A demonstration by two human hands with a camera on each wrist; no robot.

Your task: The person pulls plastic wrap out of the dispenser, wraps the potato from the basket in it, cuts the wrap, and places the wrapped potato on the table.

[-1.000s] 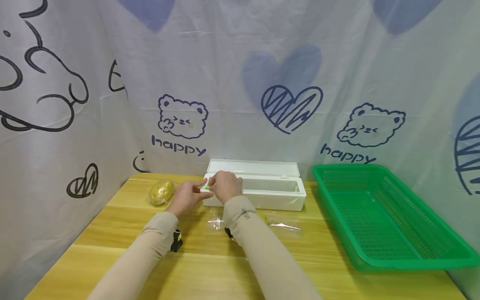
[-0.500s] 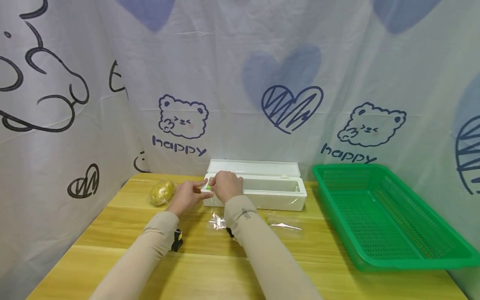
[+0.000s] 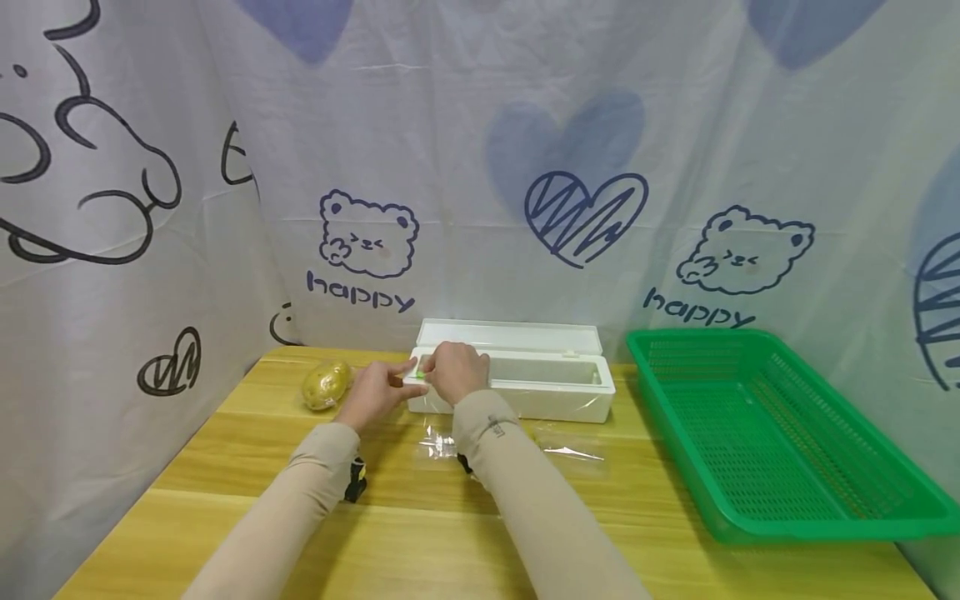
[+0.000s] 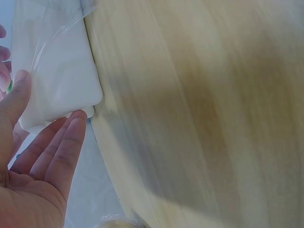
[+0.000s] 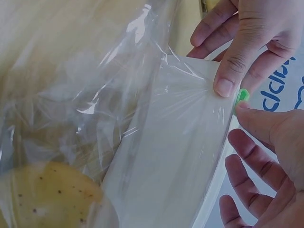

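A white cling film dispenser box (image 3: 551, 404) stands on the table with its lid (image 3: 510, 335) raised at the back. My left hand (image 3: 372, 393) grips the box's left end, thumb on the film-covered front and fingers at the end face. At that same end, my right hand (image 3: 457, 371) holds a small green slide cutter (image 5: 242, 95); its thumb presses on the cutter. Clear film (image 5: 137, 71) runs from the box front down towards me. Under it lies a yellow potato (image 5: 52, 197), mostly hidden by my right forearm in the head view.
A film-wrapped potato (image 3: 326, 386) sits on the table (image 3: 225, 467) left of my left hand. The green plastic basket (image 3: 750, 450) stands to the right of the box. A printed cloth (image 3: 465, 167) hangs behind the table.
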